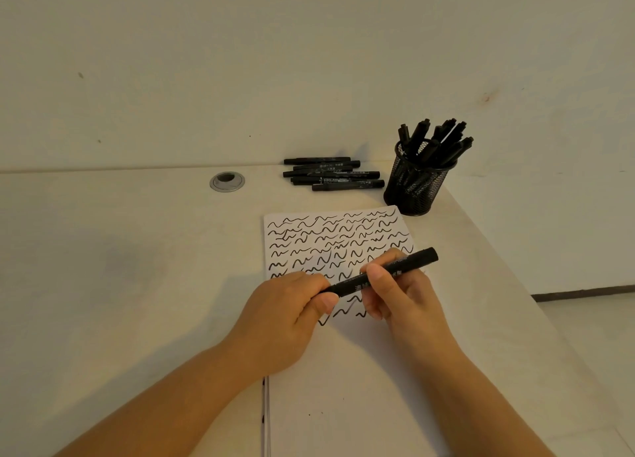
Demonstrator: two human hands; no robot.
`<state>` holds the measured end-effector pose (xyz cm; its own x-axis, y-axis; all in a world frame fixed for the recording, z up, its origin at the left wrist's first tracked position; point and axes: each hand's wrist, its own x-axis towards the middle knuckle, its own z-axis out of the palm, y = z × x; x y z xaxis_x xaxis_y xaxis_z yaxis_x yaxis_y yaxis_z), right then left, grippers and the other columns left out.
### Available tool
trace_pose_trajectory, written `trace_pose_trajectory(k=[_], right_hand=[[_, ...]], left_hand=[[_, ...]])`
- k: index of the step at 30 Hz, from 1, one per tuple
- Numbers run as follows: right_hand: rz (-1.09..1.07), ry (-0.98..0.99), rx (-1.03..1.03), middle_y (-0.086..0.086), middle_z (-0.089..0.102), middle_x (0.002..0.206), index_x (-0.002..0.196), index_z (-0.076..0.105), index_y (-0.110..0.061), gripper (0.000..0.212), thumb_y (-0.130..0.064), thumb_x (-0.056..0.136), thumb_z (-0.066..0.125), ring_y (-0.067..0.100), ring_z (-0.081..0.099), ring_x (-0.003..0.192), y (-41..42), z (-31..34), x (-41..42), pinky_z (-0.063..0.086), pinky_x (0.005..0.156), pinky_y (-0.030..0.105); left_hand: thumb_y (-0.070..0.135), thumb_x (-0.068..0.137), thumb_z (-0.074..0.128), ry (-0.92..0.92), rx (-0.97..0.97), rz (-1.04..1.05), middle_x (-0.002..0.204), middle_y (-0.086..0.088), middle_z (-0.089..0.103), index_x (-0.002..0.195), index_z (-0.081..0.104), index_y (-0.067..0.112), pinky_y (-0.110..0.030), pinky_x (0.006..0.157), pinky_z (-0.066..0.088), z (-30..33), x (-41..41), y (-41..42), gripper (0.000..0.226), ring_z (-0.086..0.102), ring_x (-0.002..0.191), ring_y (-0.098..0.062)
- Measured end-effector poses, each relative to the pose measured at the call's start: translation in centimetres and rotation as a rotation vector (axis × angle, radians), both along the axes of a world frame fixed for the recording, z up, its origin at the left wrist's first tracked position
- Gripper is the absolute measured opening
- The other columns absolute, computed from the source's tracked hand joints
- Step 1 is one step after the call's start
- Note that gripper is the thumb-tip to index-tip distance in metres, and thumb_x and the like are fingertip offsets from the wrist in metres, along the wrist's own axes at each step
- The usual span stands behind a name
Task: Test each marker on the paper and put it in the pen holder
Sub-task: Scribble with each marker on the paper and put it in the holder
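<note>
Head view. Desk (137, 250), pale, meets the wall along its far edge; its rt edge runs diagonally from behind the pen holder (416, 181) down toward the lower rt corner, w/ floor beyond. Broad bare desk surface lies to the left of the paper (343, 388); a round metal cable grommet (227, 181) sits near the far edge.

Pen holder: black mesh cup, upright, at the far rt corner, just beside the paper's top rt corner. It holds a bunch of black markers standing on end, fanned out above the rim. Loose markers (335, 174), approx. six, lie flat in a staggered stack left of the holder, close to the wall.

Paper: white sheet, upper part covered w/ rows of black squiggles, lower part blank.

Hands: both grip one black marker (385, 272) above the squiggles. Left hand (292, 315) curls round its lower-left end, thumb on top; right hand (402, 295) pinches the barrel mid-length, upper end angled toward the holder. Tip hidden; cap on or off cannot be told.
</note>
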<state>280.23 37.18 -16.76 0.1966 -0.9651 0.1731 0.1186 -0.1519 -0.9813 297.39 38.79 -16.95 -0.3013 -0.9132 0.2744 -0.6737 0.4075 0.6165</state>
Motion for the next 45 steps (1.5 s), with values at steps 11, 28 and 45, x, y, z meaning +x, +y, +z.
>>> trace_pose_trajectory(k=[11, 28, 45], right_hand=[[0.071, 0.013, -0.043, -0.007, 0.049, 0.051, 0.068, 0.057, -0.031, 0.013, -0.041, 0.077, 0.056, 0.011, 0.041, 0.049, 0.0, -0.1, -0.3, 0.036, 0.050, 0.016], [-0.364, 0.997, -0.779, -0.008, 0.059, 0.076, 0.082, 0.066, -0.022, 0.013, -0.035, 0.080, 0.067, 0.000, 0.044, 0.054, -0.6, 3.2, -0.3, 0.038, 0.042, 0.016], [-0.520, 0.798, -0.520, -0.011, 0.057, 0.087, 0.100, 0.055, -0.025, 0.012, -0.025, 0.088, 0.058, 0.009, 0.055, 0.077, -11.4, 10.9, -5.2, 0.043, 0.068, 0.024]], left_hand=[[0.042, 0.087, 0.035, 0.196, 0.264, -0.130, 0.052, 0.008, 0.039, 0.064, 0.049, 0.034, -0.021, 0.049, 0.027, 0.4, 0.2, 0.4, 0.028, 0.033, 0.049, -0.007], [0.043, 0.088, 0.042, 0.189, 0.205, 0.085, 0.040, 0.011, 0.041, 0.059, 0.052, 0.030, -0.014, 0.039, 0.026, 2.6, 0.7, -0.9, 0.034, 0.033, 0.035, -0.007], [0.047, 0.093, 0.033, -0.380, -0.019, 0.104, 0.081, 0.008, 0.058, 0.086, 0.054, 0.029, -0.030, 0.064, 0.045, 6.0, 0.1, -14.6, 0.029, 0.055, 0.072, -0.010]])
